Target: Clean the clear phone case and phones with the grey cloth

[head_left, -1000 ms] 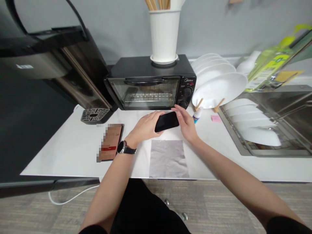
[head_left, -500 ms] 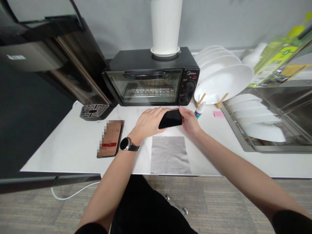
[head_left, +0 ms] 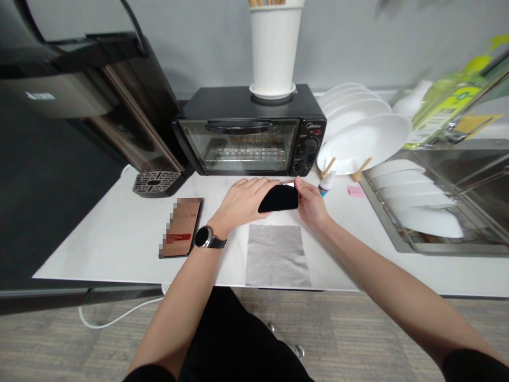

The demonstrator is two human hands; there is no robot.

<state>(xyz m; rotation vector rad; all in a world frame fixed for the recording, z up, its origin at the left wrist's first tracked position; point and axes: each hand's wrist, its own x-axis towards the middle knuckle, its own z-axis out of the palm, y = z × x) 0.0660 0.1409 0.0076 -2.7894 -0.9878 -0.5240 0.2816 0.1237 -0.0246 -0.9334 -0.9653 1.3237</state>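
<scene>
1. White ribbed holder, top centre of the frame, stands on a saucer on the toaster oven; wooden sticks show at its rim, mostly cut off by the frame edge.
2. Toaster oven, centre: door shut, wire rack visible through the glass, nothing seen on the rack.
3. Dish rack in the sink, right of the frame: white plates lie in it, overlapping.
4. Further white plates stand tilted on wooden pegs, just right of the oven.
5. Small white bottle with a blue band stands below those plates, just beside the right hand.
6. Black phone, centre of the frame, is held just above the white counter, in front of the oven door, dark screen facing the camera.
7. Left hand grips the phone's left end, fingers curled over its upper edge.
8. Right hand pinches the phone's right end, thumb and fingertips closed on the upper right corner.
9. Grey cloth lies flat on the counter directly below the phone, apart from it.
10. Brown box, partly blurred, lies left of the watch-bearing left wrist.
</scene>
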